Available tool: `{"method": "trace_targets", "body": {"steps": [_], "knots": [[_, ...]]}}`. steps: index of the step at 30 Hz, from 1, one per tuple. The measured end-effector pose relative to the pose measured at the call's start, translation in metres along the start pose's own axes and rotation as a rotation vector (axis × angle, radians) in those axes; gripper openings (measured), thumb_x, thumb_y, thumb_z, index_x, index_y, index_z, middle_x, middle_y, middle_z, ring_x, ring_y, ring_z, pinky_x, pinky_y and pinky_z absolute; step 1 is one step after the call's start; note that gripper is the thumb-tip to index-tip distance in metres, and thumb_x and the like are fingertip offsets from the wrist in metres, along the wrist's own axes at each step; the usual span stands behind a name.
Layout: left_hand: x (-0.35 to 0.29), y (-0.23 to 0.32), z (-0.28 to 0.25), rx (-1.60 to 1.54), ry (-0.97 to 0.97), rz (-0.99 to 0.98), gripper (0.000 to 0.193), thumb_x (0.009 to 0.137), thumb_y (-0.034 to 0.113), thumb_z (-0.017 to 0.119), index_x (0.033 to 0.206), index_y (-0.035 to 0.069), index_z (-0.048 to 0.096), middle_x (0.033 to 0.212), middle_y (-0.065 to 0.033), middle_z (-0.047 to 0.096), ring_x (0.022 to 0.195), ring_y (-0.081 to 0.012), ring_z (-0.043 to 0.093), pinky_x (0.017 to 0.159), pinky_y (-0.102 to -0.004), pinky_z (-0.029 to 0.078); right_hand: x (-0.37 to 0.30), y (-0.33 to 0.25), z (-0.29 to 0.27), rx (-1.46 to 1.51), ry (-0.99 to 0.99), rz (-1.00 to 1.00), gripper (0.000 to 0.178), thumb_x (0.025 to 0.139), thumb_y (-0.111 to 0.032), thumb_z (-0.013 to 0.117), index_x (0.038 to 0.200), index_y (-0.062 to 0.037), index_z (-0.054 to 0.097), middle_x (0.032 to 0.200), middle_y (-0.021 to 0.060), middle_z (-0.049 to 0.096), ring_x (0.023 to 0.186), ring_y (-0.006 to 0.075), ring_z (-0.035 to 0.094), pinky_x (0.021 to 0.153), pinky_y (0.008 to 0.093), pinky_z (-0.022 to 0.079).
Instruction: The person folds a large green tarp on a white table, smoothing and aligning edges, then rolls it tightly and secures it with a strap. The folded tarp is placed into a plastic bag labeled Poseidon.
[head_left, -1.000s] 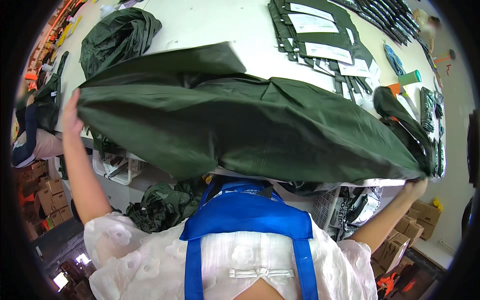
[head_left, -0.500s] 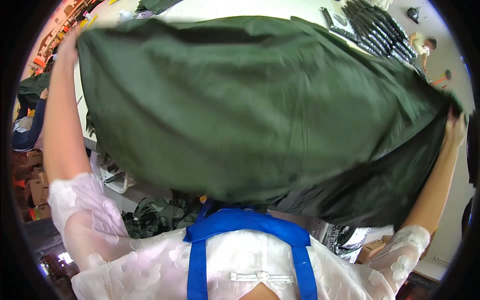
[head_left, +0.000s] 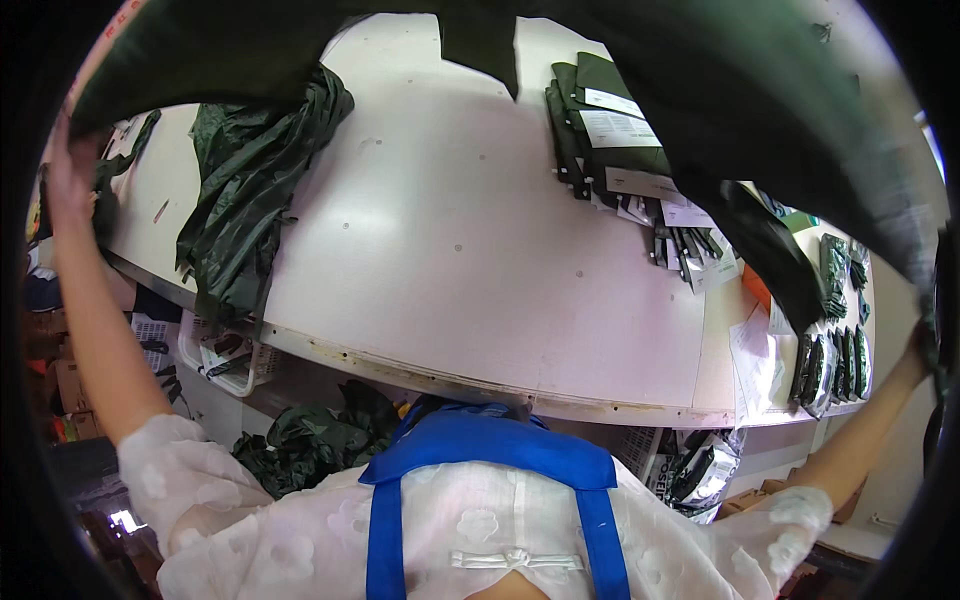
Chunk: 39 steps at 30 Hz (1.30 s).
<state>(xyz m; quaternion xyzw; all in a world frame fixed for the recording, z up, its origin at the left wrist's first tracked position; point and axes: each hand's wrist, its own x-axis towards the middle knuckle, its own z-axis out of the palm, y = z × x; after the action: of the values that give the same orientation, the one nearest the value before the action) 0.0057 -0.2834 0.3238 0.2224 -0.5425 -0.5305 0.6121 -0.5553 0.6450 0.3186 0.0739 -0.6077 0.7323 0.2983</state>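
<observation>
While dark green fabric (head_left: 700, 70) hangs aloft over counter (head_left: 450, 310), left hand (head_left: 72, 172) grasps one end; right hand (head_left: 920, 348) blurred, fingers' grip unclear. Spreading, apparently; next move likely calls for level arms.

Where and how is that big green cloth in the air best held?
Probably by its two outer ends, approached from the near side, the left hand at one and the right hand at the other. The dark green cloth looks limp and spreads wide, with loose flaps hanging between, so a middle grip would likely bunch it.
</observation>
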Motion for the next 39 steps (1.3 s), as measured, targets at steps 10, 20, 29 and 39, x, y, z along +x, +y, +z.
{"method": "trace_targets", "body": {"steps": [10, 20, 29, 39], "knots": [[-0.208, -0.212, -0.146, 0.808, -0.408, -0.761, 0.019, 0.092, 0.034, 0.056, 0.102, 0.019, 0.063, 0.098, 0.0088, 0.059, 0.088, -0.0063, 0.047, 0.077, -0.0261, 0.032, -0.133, 0.177, -0.169, -0.660, 0.117, 0.484, 0.036, 0.094, -0.013, 0.049, 0.127, 0.0026, 0.049, 0.128, 0.0182, 0.052, 0.119, 0.0312, 0.049, 0.103, 0.0445, 0.038], [-0.275, -0.288, -0.202, 1.627, -0.605, -0.607, 0.022, 0.075, 0.009, 0.068, 0.096, 0.007, 0.063, 0.091, -0.0152, 0.066, 0.088, -0.0322, 0.063, 0.081, -0.0382, 0.048, -0.220, 0.244, -0.219, -1.337, -0.353, 0.669, 0.036, 0.092, -0.015, 0.052, 0.124, 0.0012, 0.051, 0.125, 0.0179, 0.055, 0.116, 0.0306, 0.051, 0.101, 0.0431, 0.040], [-0.291, -0.279, -0.200, 1.939, -0.436, -0.806, 0.028, 0.084, 0.007, 0.048, 0.111, 0.011, 0.052, 0.107, -0.0211, 0.064, 0.105, -0.0394, 0.059, 0.087, -0.0475, 0.046, -0.307, 0.227, -0.233, -1.568, -0.547, 0.825, 0.036, 0.090, -0.016, 0.055, 0.122, 0.0001, 0.054, 0.122, 0.0176, 0.057, 0.114, 0.0301, 0.053, 0.098, 0.0418, 0.041], [-0.270, -0.270, -0.129, 2.229, -0.904, -0.764, 0.026, 0.086, 0.015, 0.049, 0.109, 0.014, 0.061, 0.112, -0.0126, 0.065, 0.108, -0.0328, 0.059, 0.090, -0.0469, 0.044, -0.173, 0.241, -0.101, -1.358, -0.519, 0.096, 0.036, 0.088, -0.017, 0.058, 0.119, -0.0013, 0.057, 0.118, 0.0172, 0.060, 0.111, 0.0295, 0.055, 0.096, 0.0403, 0.043]]}}
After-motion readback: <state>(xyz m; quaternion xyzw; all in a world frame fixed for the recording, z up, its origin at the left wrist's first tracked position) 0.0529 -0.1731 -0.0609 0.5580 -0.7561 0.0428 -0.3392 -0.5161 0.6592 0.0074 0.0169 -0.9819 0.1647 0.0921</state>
